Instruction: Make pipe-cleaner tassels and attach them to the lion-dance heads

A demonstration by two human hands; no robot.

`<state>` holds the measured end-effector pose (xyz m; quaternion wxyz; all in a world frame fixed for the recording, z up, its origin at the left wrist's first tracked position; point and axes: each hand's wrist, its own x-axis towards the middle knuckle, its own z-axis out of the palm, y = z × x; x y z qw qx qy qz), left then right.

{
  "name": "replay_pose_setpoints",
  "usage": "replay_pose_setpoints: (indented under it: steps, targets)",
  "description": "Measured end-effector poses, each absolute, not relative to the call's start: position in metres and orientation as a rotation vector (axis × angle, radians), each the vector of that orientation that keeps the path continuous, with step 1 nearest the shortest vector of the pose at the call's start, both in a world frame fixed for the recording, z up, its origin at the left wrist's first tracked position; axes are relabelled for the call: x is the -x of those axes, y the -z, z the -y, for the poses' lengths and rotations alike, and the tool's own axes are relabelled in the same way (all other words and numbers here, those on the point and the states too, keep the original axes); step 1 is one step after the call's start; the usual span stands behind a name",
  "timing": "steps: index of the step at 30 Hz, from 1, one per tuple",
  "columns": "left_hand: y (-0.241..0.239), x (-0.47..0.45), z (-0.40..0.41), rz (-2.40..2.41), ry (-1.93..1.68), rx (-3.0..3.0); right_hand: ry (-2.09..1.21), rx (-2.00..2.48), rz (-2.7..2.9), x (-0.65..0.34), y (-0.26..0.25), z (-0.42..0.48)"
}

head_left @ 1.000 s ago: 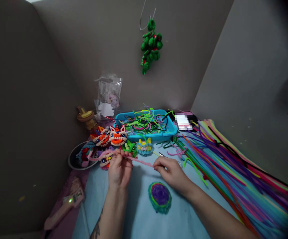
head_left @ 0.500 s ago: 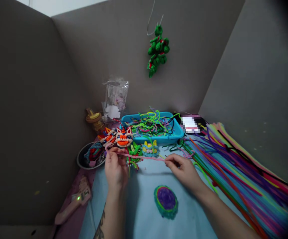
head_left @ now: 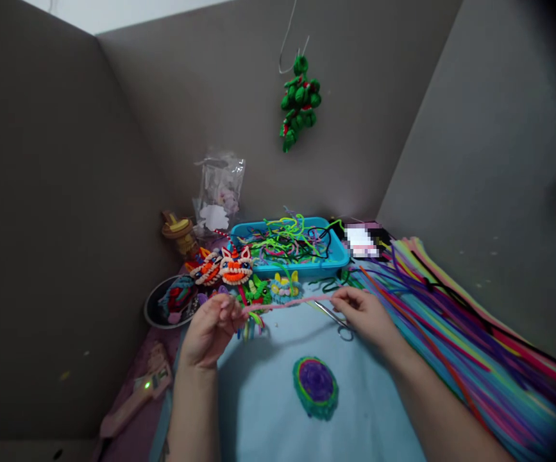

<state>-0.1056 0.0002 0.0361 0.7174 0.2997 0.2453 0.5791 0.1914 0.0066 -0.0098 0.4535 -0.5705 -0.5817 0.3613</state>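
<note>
Pink fuzzy stem held stretched between two hands above the desk

The left hand (head_left: 215,327) has its fingers curled in, gripping one part of a pink fuzzy stem (head_left: 287,304). The right hand (head_left: 362,314) pinches the stem between thumb and forefinger. The span between them is nearly straight and rises slightly toward the right hand, over the middle of the desk (head_left: 268,417), whose covering is light blue.

Just beside the right hand lies a pair of scissors (head_left: 330,314), one handle loop showing. Nearer the desk's front edge, between the forearms, an oval coiled disc (head_left: 316,387) lies flat, with a purple centre, a thin yellow-green ring and a teal rim.

Beyond the stem stand a green figure (head_left: 257,295) and a blue-and-yellow figure (head_left: 285,287); behind them, to the left, is an orange-and-cream animal head (head_left: 236,266), with a similar one touching or overlapping it.

Along the desk's back edge sits a blue tray (head_left: 301,270) heaped with loose coloured strands. Toward the back left corner are a clear bag (head_left: 220,183) and a brown-and-yellow cup (head_left: 179,234). At the left edge are a dark bowl (head_left: 149,314) and, closer in, a pink glue gun (head_left: 136,398) with a green light. A spread of long multicoloured stems (head_left: 470,340) covers the right edge. On the wall behind, a green ornament (head_left: 300,102) hangs from a wire.
</note>
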Motion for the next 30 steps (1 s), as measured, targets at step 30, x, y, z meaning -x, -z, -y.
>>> replay_pose_setpoints:
  steps: [30]
  targets:
    - [-0.032,0.055,0.003,-0.698,-1.368,-0.827,-1.378,1.090,1.053,-0.147,-0.005,0.019]
